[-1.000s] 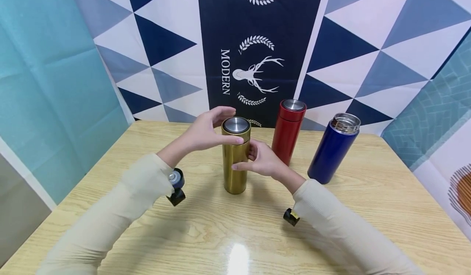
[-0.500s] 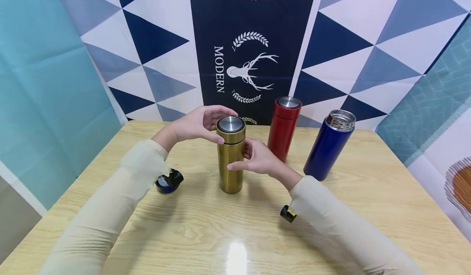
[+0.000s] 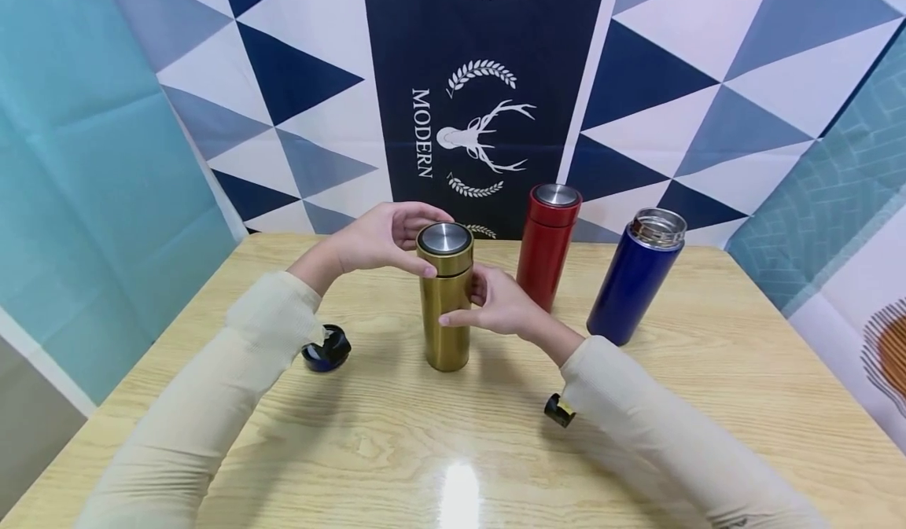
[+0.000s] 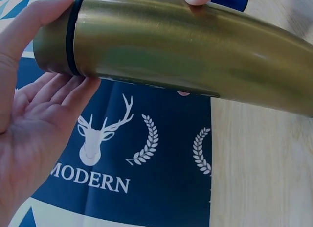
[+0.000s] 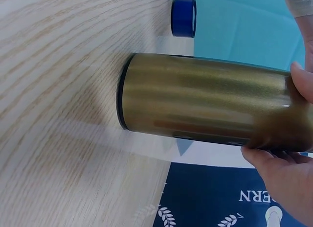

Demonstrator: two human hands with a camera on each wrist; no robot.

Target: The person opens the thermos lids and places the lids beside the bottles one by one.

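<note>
Gold flask (image 3: 446,301) stands upright mid-table (image 3: 396,450), near the red flask (image 3: 546,247), with the open blue flask (image 3: 632,279) further right. My left hand (image 3: 375,240) cups its lid (image 3: 444,247), thumb in front and fingers behind; my right hand (image 3: 504,306) wraps the body. I judge the lid is being turned, so I'd clamp the body firm, keep it vertical and twist only at the cap. Blue cap (image 3: 325,348) lies to the left.
</note>
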